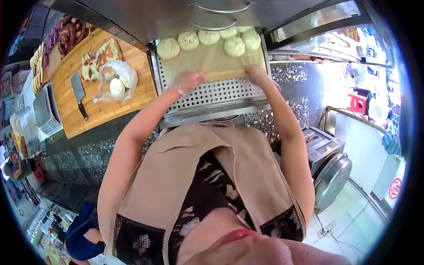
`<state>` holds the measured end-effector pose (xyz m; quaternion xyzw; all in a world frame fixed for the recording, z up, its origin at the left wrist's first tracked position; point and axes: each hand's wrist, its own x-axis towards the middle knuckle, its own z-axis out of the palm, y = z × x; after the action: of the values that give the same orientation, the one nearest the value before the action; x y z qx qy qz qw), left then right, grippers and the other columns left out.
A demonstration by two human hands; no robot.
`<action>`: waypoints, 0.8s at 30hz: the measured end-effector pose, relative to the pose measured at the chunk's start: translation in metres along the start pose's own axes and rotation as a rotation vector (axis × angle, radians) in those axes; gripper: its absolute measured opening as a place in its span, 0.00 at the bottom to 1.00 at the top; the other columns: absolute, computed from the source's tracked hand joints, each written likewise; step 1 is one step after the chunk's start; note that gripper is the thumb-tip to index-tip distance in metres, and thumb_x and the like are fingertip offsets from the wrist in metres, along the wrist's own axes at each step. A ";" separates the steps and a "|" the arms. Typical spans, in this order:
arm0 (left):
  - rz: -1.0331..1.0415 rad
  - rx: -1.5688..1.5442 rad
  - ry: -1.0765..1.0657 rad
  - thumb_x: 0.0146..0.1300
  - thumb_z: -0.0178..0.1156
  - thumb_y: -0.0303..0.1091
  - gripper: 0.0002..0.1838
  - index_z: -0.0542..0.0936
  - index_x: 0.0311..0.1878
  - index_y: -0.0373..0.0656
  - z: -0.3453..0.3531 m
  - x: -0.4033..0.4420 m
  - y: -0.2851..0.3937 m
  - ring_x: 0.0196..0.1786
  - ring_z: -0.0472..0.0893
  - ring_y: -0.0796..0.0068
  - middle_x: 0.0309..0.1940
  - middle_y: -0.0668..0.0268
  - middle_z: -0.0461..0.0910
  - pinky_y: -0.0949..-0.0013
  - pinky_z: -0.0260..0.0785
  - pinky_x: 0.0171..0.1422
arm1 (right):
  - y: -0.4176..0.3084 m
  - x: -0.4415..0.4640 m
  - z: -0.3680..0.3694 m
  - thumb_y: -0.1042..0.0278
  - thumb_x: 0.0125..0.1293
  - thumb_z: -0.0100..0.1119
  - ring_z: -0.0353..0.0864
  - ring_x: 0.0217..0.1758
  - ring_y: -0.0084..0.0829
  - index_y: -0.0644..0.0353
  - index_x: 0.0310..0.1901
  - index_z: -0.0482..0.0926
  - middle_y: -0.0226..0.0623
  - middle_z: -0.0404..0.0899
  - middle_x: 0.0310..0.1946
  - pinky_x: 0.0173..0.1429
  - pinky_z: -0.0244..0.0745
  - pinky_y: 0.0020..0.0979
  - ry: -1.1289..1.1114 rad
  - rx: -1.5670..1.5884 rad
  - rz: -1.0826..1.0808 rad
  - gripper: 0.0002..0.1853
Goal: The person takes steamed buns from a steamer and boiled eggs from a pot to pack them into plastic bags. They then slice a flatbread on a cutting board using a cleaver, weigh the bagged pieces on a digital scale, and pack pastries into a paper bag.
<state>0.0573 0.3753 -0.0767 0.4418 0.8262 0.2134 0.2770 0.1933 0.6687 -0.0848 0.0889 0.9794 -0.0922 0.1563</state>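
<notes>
Several pleated white steamed buns (209,37) sit toward the back of a pulled-out perforated metal tray (216,91). Under them lies a pale yellow liner sheet (201,55), its near edge gathered into a roll. My left hand (188,82), in a thin clear glove, is closed on the left end of that roll. At the other end, my right hand (257,75) grips the liner too, its fingers wrapped round the edge. Bare perforated metal shows in front of the sheet, below both hands.
On the left, a wooden board (66,117) holds a cleaver (78,90), browned flatbread (102,57) and a bun in a plastic bag (128,77). Metal drawer fronts (176,15) overhang the tray's far end. A round-lidded machine (331,176) stands at right.
</notes>
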 end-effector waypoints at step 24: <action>0.170 -0.108 0.559 0.61 0.59 0.32 0.12 0.78 0.48 0.47 -0.067 -0.081 0.075 0.42 0.80 0.54 0.42 0.59 0.81 0.60 0.74 0.44 | -0.086 0.032 -0.027 0.59 0.62 0.54 0.67 0.58 0.43 0.58 0.54 0.74 0.43 0.73 0.52 0.63 0.56 0.52 0.932 -0.109 -0.043 0.20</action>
<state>0.0967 0.3383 0.0408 0.4182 0.8179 0.3928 0.0429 0.1378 0.5959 -0.0564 0.0921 0.9502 0.0059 -0.2978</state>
